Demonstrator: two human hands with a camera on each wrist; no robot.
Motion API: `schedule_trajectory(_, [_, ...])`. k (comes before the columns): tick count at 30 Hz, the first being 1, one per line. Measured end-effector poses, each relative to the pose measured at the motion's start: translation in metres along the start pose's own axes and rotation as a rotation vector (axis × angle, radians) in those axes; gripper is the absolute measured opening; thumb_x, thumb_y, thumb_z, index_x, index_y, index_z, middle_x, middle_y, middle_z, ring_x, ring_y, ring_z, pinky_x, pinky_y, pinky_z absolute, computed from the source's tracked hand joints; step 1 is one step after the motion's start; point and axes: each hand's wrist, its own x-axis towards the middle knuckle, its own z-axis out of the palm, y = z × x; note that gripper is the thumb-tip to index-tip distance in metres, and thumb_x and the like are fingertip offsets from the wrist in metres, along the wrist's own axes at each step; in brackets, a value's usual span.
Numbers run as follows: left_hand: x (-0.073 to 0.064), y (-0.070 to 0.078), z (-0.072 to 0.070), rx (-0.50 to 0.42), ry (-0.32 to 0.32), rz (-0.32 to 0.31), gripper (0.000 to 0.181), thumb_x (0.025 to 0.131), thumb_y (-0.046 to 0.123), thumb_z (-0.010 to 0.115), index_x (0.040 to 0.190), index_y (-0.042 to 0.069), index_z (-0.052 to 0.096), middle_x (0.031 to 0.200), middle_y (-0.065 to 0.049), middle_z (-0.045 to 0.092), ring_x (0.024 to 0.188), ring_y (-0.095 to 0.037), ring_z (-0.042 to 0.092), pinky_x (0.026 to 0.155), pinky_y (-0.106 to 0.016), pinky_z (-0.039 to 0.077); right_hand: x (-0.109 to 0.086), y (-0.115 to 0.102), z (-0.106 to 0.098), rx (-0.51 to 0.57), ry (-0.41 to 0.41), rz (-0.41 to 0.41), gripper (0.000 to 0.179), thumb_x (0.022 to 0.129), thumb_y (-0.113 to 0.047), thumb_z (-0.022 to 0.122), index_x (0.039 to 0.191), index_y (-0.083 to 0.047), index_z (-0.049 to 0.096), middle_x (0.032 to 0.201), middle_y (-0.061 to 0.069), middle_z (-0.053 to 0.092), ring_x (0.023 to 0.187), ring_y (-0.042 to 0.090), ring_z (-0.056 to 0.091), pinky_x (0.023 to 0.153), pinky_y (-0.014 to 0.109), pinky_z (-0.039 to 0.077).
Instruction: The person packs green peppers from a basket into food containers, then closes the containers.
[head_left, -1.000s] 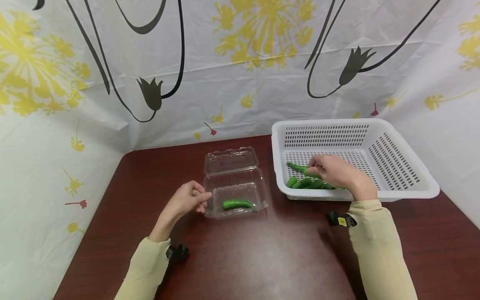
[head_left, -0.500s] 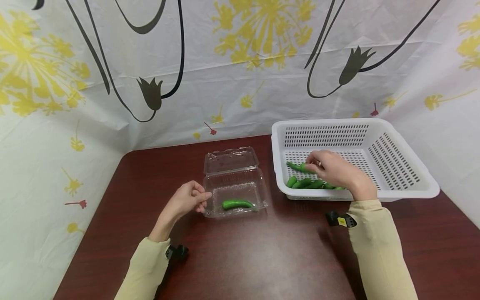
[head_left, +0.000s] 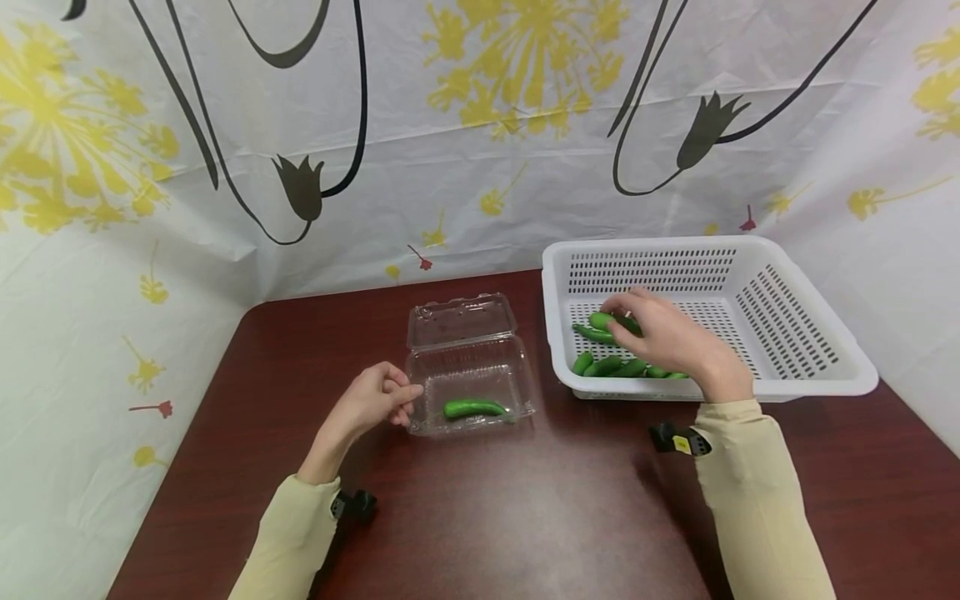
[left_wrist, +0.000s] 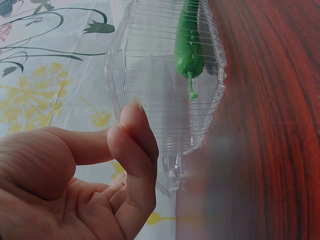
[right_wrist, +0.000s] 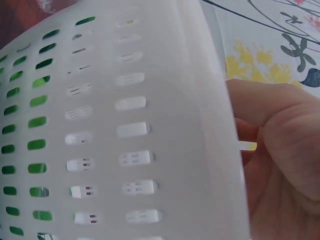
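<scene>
My left hand (head_left: 377, 394) pinches the left edge of an open clear plastic clamshell box (head_left: 435, 379), thumb against index finger in the left wrist view. A single green chili pepper (head_left: 476, 408) lies along the near side of that box. Inside the white basket, my right hand (head_left: 663, 333) holds another green pepper (head_left: 600, 320) between thumb and fingers, partly hidden by them. Just under it lies a curved pepper (head_left: 592, 334). In the right wrist view the basket wall (right_wrist: 185, 125) hides the fingertips and the held pepper.
The white slotted basket (head_left: 813, 388) stands at the right of the dark red table (head_left: 480, 517). Several more green peppers (head_left: 606, 367) lie along its near wall. The box's lid (head_left: 462, 323) is folded back towards the patterned sheet (head_left: 450, 167) behind the table.
My right hand has shifted slightly up and left within the basket, and a pepper now shows in its fingers. The left hand and the box have stayed in place.
</scene>
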Motion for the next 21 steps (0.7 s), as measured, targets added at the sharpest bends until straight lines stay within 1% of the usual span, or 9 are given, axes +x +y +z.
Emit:
schedule_trajectory(4, [0.0004,-0.0004,0.0,0.0,0.0,0.002,0.023,0.099,0.011,0.067,0.105,-0.005,0.051,0.074,-0.014,0.065,0.056,-0.015,0.062,0.061,-0.038,0.058,0.0008,-0.0026,-0.0005,0.009,0.03,-0.007,0.026,0.1,-0.009,0.061,0.122,0.005,0.063,0.112,0.019,0.062,0.105,0.034,0.059,0.091,0.054,0.048])
schedule_trajectory(8, [0.0007,-0.0007,-0.0002,0.001,-0.002,0.004,0.023,0.099,0.011,0.066,0.105,-0.005,0.051,0.074,-0.014,0.065,0.056,-0.015,0.063,0.062,-0.038,0.058,0.0017,-0.0045,-0.0005,0.01,0.057,-0.023,0.025,0.1,-0.007,0.062,0.122,0.004,0.063,0.113,0.019,0.061,0.105,0.033,0.059,0.09,0.053,0.049])
schedule_trajectory(14, [0.001,0.0009,0.0,0.015,0.002,0.019,0.023,0.099,0.012,0.066,0.105,-0.004,0.051,0.073,-0.013,0.065,0.056,-0.016,0.063,0.062,-0.038,0.058,0.0034,-0.0066,-0.0002,-0.015,0.067,-0.021,0.027,0.095,-0.002,0.063,0.122,0.003,0.062,0.111,0.017,0.058,0.1,0.032,0.059,0.087,0.051,0.05])
schedule_trajectory(21, [-0.0011,0.0,0.0002,0.003,-0.008,0.025,0.025,0.1,0.012,0.066,0.105,-0.006,0.05,0.072,-0.012,0.065,0.055,-0.015,0.062,0.06,-0.036,0.057,0.0036,-0.0106,0.0036,-0.008,0.086,-0.061,0.032,0.093,0.003,0.063,0.126,0.003,0.06,0.114,0.02,0.057,0.104,0.035,0.058,0.089,0.054,0.05])
